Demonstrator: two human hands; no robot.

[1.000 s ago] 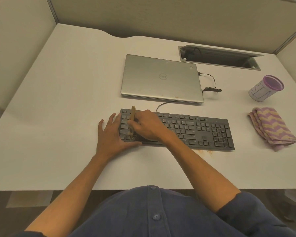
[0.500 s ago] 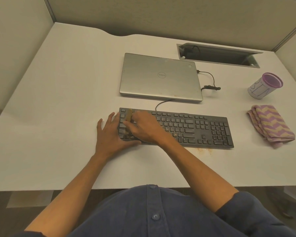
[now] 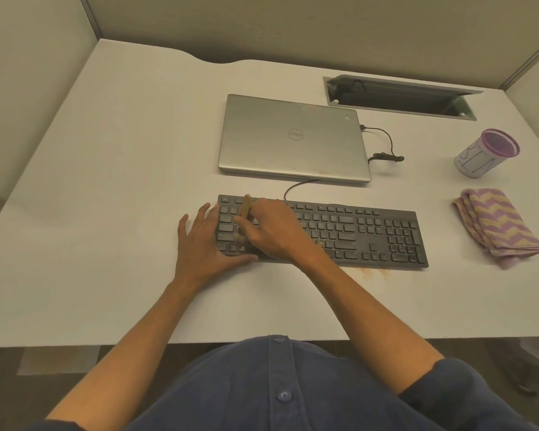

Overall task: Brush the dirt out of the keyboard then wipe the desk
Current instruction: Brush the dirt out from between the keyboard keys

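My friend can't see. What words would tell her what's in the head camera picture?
A person's right hand holds a small brush on the left end of a black keyboard, while the left hand steadies that end. On the white desk behind sits a closed silver laptop; a striped cloth and purple-rimmed cup lie right.

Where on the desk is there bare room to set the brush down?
Widest bare patch: left of the keyboard and laptop, out to the desk edge. Also bare along the near edge. Crowded right side: cup, folded cloth, and dirt specks below the keyboard.
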